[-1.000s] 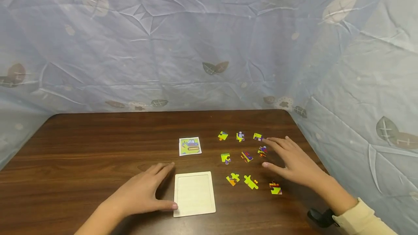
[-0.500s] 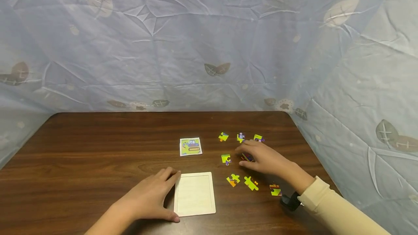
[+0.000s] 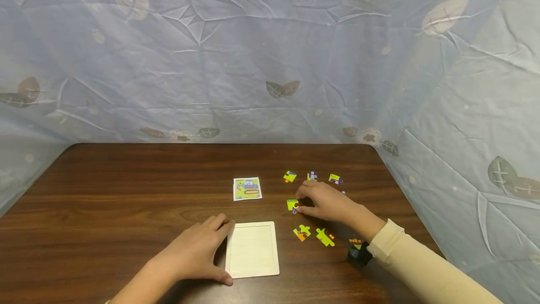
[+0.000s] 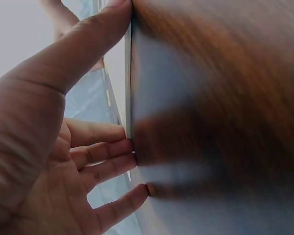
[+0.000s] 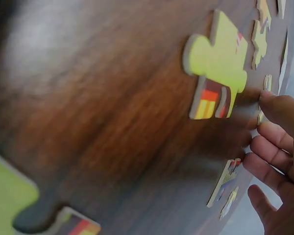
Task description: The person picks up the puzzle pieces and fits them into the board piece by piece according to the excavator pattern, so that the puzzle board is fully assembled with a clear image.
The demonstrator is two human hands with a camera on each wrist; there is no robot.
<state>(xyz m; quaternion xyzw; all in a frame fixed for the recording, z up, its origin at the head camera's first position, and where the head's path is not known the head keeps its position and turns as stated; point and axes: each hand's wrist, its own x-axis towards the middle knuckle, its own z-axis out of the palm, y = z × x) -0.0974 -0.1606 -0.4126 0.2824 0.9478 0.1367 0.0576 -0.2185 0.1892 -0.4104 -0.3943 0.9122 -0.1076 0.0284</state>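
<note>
My left hand (image 3: 190,252) spans the left side of a shallow pale square puzzle tray (image 3: 252,250). The thumb is on its near corner and the forefinger on its far corner; the left wrist view shows the fingertips against the tray's edge (image 4: 128,88). My right hand (image 3: 326,201) reaches over the scattered pieces, thumb and forefinger apart beside a green-and-purple puzzle piece (image 3: 292,205). That piece lies flat, partly behind the thumb in the right wrist view. A striped puzzle piece (image 5: 223,183) lies by the other fingertips; the hand hides it in the head view.
A small picture card (image 3: 247,189) of an excavator lies behind the tray. Further puzzle pieces surround the right hand: a green-orange piece (image 3: 301,232) and a green piece (image 3: 325,237) nearer, several behind. One piece (image 3: 355,242) is partly covered by the black wrist camera (image 3: 360,254).
My right hand has moved left across the pieces, from the right column to the green-and-purple one. My left hand has shifted onto the tray's corners. The pieces have not visibly moved.
</note>
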